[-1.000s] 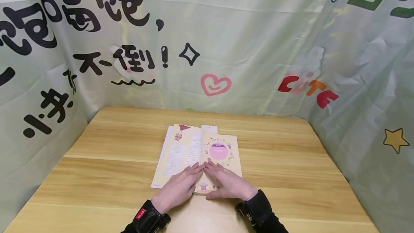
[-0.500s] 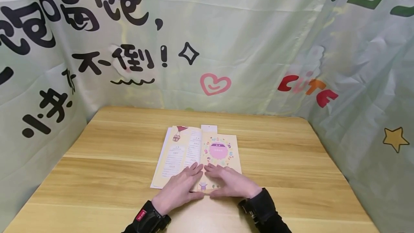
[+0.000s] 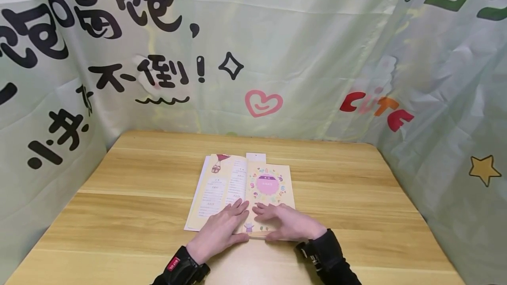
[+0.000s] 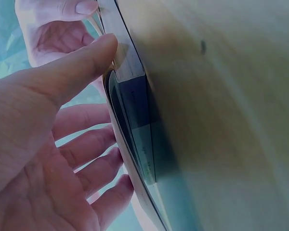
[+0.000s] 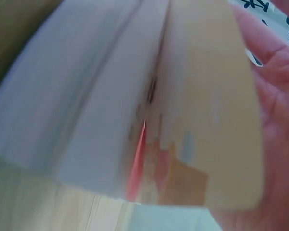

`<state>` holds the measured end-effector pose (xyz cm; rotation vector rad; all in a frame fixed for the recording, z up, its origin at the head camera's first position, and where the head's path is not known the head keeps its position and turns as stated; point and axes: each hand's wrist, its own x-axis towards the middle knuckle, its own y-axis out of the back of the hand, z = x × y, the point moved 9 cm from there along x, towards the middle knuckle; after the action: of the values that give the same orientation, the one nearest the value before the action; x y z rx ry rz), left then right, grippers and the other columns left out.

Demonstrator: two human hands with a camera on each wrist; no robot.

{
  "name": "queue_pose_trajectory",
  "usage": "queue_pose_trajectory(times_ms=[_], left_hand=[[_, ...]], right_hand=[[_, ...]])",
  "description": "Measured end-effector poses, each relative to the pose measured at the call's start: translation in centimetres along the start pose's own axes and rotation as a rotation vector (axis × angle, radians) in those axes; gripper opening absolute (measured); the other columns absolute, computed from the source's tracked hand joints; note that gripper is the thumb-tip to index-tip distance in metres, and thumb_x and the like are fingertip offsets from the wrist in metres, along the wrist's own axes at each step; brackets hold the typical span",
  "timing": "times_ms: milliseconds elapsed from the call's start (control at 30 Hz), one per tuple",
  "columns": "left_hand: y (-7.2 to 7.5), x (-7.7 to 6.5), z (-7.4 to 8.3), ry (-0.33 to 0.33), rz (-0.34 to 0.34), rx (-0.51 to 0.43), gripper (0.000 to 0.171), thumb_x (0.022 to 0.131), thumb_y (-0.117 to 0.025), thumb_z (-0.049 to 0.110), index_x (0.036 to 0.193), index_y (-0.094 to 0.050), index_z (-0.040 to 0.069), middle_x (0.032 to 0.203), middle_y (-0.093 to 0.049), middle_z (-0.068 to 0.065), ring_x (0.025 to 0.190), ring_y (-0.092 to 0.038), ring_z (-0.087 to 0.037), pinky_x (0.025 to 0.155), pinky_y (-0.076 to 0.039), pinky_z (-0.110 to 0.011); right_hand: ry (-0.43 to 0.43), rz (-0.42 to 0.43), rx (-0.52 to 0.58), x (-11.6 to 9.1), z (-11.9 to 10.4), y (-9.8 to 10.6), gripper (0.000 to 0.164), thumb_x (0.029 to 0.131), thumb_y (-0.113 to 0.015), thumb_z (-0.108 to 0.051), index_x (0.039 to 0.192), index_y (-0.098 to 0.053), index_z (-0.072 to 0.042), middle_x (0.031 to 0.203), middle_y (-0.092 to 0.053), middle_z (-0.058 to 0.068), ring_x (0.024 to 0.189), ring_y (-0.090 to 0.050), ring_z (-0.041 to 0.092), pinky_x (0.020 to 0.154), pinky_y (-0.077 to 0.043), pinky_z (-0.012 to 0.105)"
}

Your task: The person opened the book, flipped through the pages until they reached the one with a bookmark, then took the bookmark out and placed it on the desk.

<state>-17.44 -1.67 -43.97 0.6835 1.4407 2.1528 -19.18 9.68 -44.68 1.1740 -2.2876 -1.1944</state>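
Pale green cloth [image 3: 317, 56] hangs behind and to both sides from where I'm standing, printed with bold black characters [image 3: 162, 71], a pink heart [image 3: 261, 107], the word CUTE [image 3: 385, 107] and a yellow star [image 3: 485, 171]. It hems in a wood-grain worktop [image 3: 356, 188], and near the middle of that lies an open book [image 3: 240, 190]. I can see a little balloon drawing [image 3: 216, 164] above columns of print on the left page [image 3: 211, 195], and a pink circle [image 3: 268, 185] ringed with tiny coloured figures on the right page [image 3: 283, 197]; a white tab [image 3: 256, 157] sticks out past the top edge. Someone has both hands on it. With the left hand [image 3: 219, 230] the grip is spread, fingers stretched over the paper beside the fold and thumb against the bottom edge of the page block. With the right hand [image 3: 287, 223] the grip is loosely spread as well, fingers over the right page, thumb at the lower edge. Black bands [image 3: 324, 254] circle both wrists. Close to the right wrist, the page edges look blurred.
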Motion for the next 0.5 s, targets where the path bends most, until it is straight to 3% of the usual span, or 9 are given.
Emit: queue_pose_trajectory(times_ms=[500], left_hand=[[-0.14, 0.01, -0.04, 0.003, -0.012, -0.003, 0.060, 0.085, -0.067, 0.039, 0.130, -0.059, 0.000, 0.146, -0.044, -0.015, 0.135, -0.035, -0.030, 0.108, -0.038, -0.049]], right_hand=[[0.011, -0.057, 0.118, -0.77, 0.51, 0.29, 0.048, 0.078, -0.072, -0.006, 0.125, -0.063, -0.007, 0.146, -0.043, 0.006, 0.139, -0.028, 0.027, 0.111, -0.020, 0.062]])
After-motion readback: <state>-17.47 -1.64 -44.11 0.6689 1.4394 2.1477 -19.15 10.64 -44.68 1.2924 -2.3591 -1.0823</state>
